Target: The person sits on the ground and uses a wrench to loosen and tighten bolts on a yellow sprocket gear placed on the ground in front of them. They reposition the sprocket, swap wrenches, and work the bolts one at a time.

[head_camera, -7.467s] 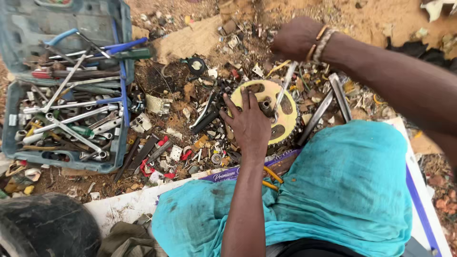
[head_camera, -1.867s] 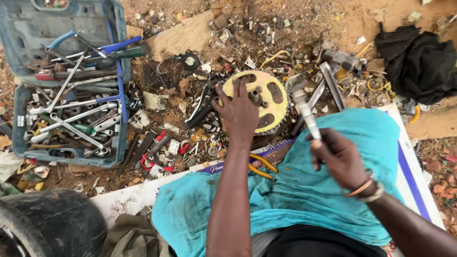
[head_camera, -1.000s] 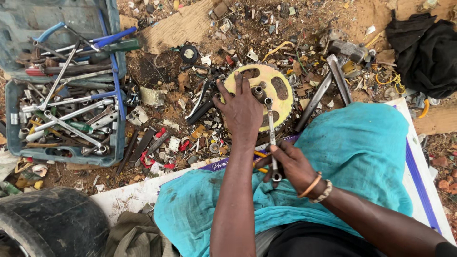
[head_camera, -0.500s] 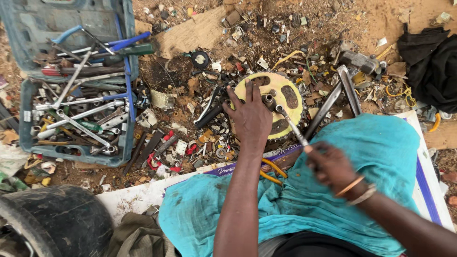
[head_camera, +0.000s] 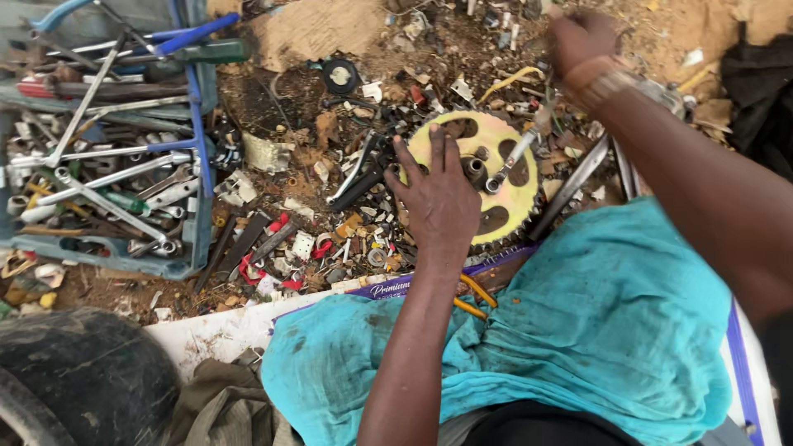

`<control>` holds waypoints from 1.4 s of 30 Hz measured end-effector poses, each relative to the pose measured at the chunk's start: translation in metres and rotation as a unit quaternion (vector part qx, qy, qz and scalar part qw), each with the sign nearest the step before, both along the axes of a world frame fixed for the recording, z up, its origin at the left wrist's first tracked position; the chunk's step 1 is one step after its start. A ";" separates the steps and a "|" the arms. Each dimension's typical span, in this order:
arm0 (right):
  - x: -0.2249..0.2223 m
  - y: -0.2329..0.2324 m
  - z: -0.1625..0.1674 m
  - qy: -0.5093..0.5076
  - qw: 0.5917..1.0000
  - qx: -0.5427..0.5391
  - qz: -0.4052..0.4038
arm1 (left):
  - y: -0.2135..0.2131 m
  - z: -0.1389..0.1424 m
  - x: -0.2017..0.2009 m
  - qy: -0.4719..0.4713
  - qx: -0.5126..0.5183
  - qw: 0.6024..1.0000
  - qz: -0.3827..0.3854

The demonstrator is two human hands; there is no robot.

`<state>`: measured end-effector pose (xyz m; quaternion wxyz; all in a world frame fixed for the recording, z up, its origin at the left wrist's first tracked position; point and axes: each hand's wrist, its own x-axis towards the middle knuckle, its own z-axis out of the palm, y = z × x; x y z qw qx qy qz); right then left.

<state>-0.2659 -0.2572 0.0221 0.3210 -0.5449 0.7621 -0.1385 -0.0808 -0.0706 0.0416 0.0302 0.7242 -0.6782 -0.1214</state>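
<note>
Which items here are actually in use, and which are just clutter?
In use:
- yellow sprocket, pressed flat by the left hand
- ring spanner on the sprocket's centre
- right hand, raised beyond the sprocket

Lying about:
- blue toolbox of spanners
- black tyre
- teal cloth
- scattered small parts

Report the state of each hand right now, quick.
Left hand: open, fingers spread, pressing flat on the round yellow toothed metal sprocket.
Right hand: blurred; grip cannot be told; slim silver wrench below it.
</note>
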 end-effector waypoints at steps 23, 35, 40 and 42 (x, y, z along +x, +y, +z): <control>0.032 0.016 0.049 -0.385 0.910 -0.151 0.020 | -0.001 0.009 0.001 0.053 0.016 0.998 0.018; -0.080 0.280 0.030 -0.430 0.879 0.174 -0.106 | 0.001 -0.003 -0.001 0.027 -0.035 0.999 0.016; -0.049 0.325 0.033 -0.488 0.835 0.174 -0.182 | -0.002 -0.003 -0.002 0.018 -0.011 1.000 0.016; -0.036 0.327 0.036 -0.462 0.848 0.174 -0.194 | -0.002 -0.004 -0.002 0.023 -0.015 0.999 0.017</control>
